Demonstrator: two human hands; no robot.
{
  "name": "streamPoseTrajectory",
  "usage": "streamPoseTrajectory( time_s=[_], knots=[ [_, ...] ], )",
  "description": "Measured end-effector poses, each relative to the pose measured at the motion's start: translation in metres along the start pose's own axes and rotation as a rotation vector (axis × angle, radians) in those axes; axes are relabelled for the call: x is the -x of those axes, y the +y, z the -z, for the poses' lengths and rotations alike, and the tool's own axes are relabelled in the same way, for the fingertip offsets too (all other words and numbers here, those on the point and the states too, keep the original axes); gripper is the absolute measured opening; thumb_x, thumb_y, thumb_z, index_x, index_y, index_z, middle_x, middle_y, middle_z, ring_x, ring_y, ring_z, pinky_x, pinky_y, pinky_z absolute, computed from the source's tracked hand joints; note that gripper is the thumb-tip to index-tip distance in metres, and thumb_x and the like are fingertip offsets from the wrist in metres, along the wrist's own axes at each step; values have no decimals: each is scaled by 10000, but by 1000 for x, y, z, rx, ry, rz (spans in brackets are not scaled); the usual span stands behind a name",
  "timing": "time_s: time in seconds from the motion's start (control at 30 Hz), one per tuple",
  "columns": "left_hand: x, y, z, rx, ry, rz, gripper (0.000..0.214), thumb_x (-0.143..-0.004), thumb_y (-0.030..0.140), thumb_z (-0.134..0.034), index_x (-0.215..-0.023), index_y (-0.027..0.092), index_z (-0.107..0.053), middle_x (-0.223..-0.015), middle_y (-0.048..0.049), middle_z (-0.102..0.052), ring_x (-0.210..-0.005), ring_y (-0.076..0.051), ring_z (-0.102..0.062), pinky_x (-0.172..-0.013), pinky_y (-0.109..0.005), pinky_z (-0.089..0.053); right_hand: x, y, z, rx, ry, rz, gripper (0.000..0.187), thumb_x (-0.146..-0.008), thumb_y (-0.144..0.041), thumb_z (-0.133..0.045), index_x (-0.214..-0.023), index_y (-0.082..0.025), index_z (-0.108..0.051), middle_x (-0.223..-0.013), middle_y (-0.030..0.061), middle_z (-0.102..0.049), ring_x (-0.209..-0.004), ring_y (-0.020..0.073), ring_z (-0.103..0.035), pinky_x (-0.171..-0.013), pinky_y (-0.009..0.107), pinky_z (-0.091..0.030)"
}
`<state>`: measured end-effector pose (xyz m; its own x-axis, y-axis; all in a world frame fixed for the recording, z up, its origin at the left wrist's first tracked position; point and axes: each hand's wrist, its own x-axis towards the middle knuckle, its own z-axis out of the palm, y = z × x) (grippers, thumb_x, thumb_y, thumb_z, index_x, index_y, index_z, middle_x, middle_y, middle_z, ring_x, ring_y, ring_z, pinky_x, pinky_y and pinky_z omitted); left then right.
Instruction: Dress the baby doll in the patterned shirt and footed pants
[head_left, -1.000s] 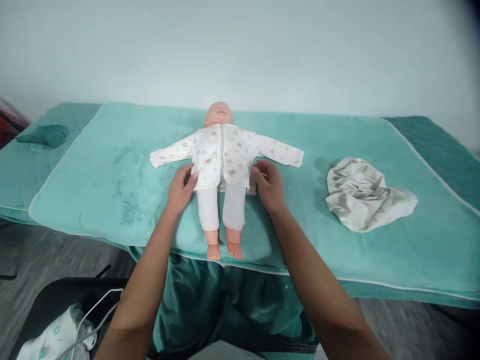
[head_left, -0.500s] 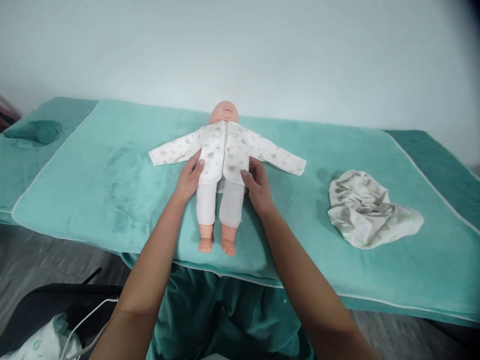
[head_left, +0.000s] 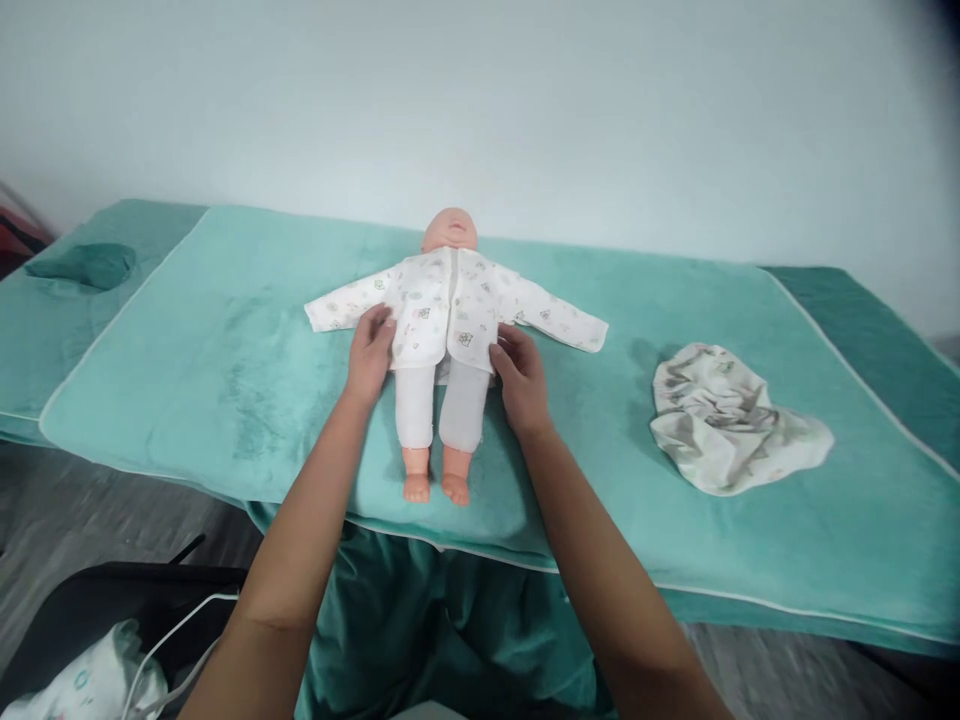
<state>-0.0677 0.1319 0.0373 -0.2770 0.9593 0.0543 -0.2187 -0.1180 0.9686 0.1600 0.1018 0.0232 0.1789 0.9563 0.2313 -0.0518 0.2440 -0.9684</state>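
Observation:
A baby doll [head_left: 450, 228] lies on its back on the green-covered bed, head toward the wall and bare feet toward me. It wears a white printed jacket [head_left: 427, 300], sleeves spread out to both sides, over white legs [head_left: 414, 405]. The front edges of the jacket meet at the chest and part slightly at the hem. My left hand [head_left: 369, 355] is closed at the jacket's left side, below the sleeve. On the opposite side my right hand [head_left: 523, 375] pinches the jacket's edge, its fingertips partly hidden.
A crumpled white printed cloth [head_left: 731, 420] lies on the bed [head_left: 187, 380] to the right. A face hole [head_left: 82, 265] is at the bed's left end. Below left, a black chair [head_left: 90, 600] holds a white printed bag or cloth [head_left: 97, 680] and a white cord.
My left hand has slid slightly outward, its thumb moving off the jacket front toward the side edge. My right hand has shifted slightly outward and down. The camera view moved a little.

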Motion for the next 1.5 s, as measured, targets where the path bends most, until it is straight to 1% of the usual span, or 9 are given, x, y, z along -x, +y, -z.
streamPoseTrajectory(
  time_s=[0.1, 0.23, 0.5, 0.7, 0.93, 1.03, 1.17, 1.33, 1.5],
  knots=[
    [-4, 5, 5, 354, 137, 164, 420, -886, 230, -692, -1266, 249, -514, -1288, -103, -663, -1189, -224, -698, -1109, -430, -523, -1, 4, 1, 5, 41, 2, 384, -872, -482, -731, -1194, -288, -651, -1266, 56, -691, -1189, 237, -643, -1098, 478, -498],
    [-8, 13, 14, 571, 156, 241, 412, -888, 168, -625, -1249, 238, -439, -1314, -143, -632, -1155, -227, -717, -1041, -406, -570, -1, 6, 3, 21, 62, 10, 342, -881, -459, -712, -1164, -275, -653, -1234, 53, -693, -1160, 226, -649, -1083, 459, -500],
    [-20, 14, 29, 526, 217, 108, 683, -870, 215, -614, -1455, 352, -289, -1575, -118, -453, -1388, -183, -569, -1131, -436, -519, -2, 7, 5, 37, 60, -5, 353, -898, -459, -660, -1184, -257, -620, -1227, 66, -684, -1147, 222, -641, -1086, 474, -494],
    [-14, 8, 33, 448, 266, -17, 602, -808, 257, -696, -1338, 343, -423, -1558, -88, -429, -1375, -203, -574, -1149, -416, -496, 12, -1, 20, 155, 171, 18, 313, -905, -418, -622, -1158, -235, -614, -1231, 89, -685, -1164, 227, -634, -1087, 462, -491],
    [0, 11, 33, 361, 367, -97, 512, -822, 160, -627, -1273, 325, -451, -1635, -45, -272, -1372, -175, -542, -1071, -343, -537, 54, -30, 123, 1075, 152, 311, 348, -929, -302, -545, -1248, -183, -620, -1365, 192, -623, -1339, 328, -525, -1160, 582, -378],
    [7, 12, 34, 348, 360, -97, 470, -833, 154, -625, -1248, 314, -472, -1641, -38, -255, -1374, -173, -540, -1060, -330, -543, 66, -44, 178, 1469, 243, 196, 485, -922, -342, -569, -1364, -142, -575, -1490, 231, -542, -1411, 405, -439, -1187, 672, -254],
    [21, 9, 35, 273, 291, -125, 387, -802, 196, -717, -1155, 265, -572, -1522, -63, -421, -1292, -191, -612, -1056, -349, -543, 67, -58, 228, 1657, 285, -34, 491, -926, -355, -526, -1340, -104, -615, -1423, 244, -603, -1289, 421, -538, -1076, 592, -388],
    [53, 6, 40, 39, 88, -120, 263, -847, 311, -726, -1088, 216, -681, -1272, -84, -666, -1151, -198, -689, -1061, -390, -530, 51, -73, 227, 1522, 217, -215, 391, -921, -297, -480, -1216, -139, -682, -1062, 191, -736, -996, 344, -661, -889, 483, -460],
    [98, 12, 55, -235, -233, -68, 383, -900, 426, -699, -1235, 242, -676, -1374, -114, -665, -1298, -254, -631, -1164, -472, -461, 50, -84, 176, 743, 216, -216, 301, -811, -435, -648, -1036, -235, -647, -709, -5, -614, -572, 187, -524, -554, 320, -423]
  ],
)
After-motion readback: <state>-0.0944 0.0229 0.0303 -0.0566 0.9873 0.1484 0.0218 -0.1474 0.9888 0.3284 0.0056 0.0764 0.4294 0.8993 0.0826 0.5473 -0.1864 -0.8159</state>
